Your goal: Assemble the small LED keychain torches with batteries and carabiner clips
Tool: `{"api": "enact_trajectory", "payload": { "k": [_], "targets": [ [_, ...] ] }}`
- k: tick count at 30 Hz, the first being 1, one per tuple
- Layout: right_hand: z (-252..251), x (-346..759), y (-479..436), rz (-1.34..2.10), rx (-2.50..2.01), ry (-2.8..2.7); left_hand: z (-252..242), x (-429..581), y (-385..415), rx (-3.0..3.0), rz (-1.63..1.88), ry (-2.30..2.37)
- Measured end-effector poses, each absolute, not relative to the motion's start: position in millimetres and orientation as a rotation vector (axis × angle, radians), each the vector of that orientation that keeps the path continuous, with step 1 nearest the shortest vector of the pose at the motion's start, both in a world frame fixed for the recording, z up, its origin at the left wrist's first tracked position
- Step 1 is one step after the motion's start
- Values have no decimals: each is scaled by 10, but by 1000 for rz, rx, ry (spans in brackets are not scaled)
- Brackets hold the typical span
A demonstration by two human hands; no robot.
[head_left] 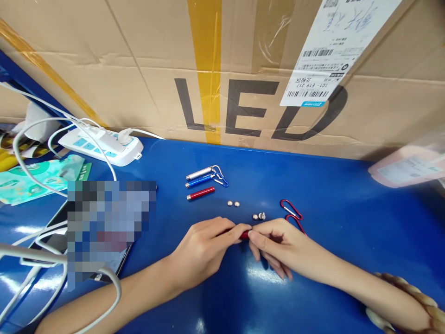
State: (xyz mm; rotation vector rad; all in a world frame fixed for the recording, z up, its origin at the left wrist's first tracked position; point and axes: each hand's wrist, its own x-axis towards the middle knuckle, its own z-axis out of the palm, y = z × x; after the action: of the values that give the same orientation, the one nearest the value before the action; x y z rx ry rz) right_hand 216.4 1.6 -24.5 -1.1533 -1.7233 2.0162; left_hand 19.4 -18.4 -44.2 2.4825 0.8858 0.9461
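My left hand (208, 239) and my right hand (274, 239) meet over the table, both pinching a small red flashlight tube (245, 234). Only a short stretch of it shows; the fingers cover its ends. Just beyond lie a few small silver button cells (256, 216), and another pair of button cells (233, 203) sits a little to the left. Farther back are a silver keychain flashlight (200, 173), a blue keychain flashlight (200, 180) with a carabiner attached, and a red flashlight body (200, 193). Red carabiners (292, 209) rest behind my right hand.
A large cardboard box (146, 69) stands along the back of the blue table (330, 195). At left are a white power strip (104, 146), a blurred-out device (111, 227), green packaging (45, 178) and white cables crossing near my left forearm. A pinkish container (406, 167) stands at right.
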Motion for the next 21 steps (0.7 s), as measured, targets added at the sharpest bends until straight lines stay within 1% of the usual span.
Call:
{"api": "enact_trajectory", "payload": {
  "k": [7, 13, 21],
  "targets": [
    [-287, 2173, 63, 2039, -1166, -1677, -405, 208, -211, 2270, 919, 887],
    [-265, 2175, 68, 2011, -1170, -1563, -367, 215, -194, 2100, 855, 1036],
    [-307, 2144, 72, 1760, -1158, -1379, -355, 226, -182, 2064, 867, 1176]
  ]
}}
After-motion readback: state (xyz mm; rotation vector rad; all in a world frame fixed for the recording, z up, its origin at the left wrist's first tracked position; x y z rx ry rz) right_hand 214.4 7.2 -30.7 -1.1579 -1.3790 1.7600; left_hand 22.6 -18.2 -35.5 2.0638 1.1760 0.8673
